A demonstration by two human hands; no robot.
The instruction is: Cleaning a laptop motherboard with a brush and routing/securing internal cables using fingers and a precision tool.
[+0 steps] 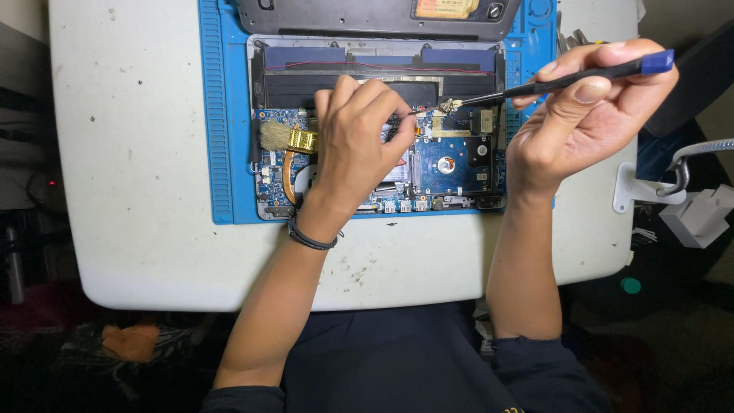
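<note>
Hands first, as I watch through the head camera. My left hand (358, 141) sits at centre frame, curled over the opened laptop (378, 126), its fingers bunched together and pinching something small above the circuit board; what exactly is caught between the fingertips I cannot tell, since the knuckles hide it. A black band (310, 237) circles that wrist. Just left of the hand a small brush (284, 138) with pale bristles and a gold ferrule lies across the board; whether the hand holds its handle I cannot make out.

My right hand (589, 115) is at the upper right of the frame, fingers and thumb clamped on a slim black tool (558, 80) with a blue end cap. The tool slants down and leftward, and its thin tip reaches a small connector near the middle of the board, close to the left fingertips.

The laptop lies bottom cover off on a blue work mat (218, 115) at the top centre of the frame, showing a blue circuit board, a curved copper pipe and dark battery cells along the upper edge. The mat rests on a scuffed white table (138, 191). At the right edge a white clamp lamp base (638, 187) grips the table rim.
</note>
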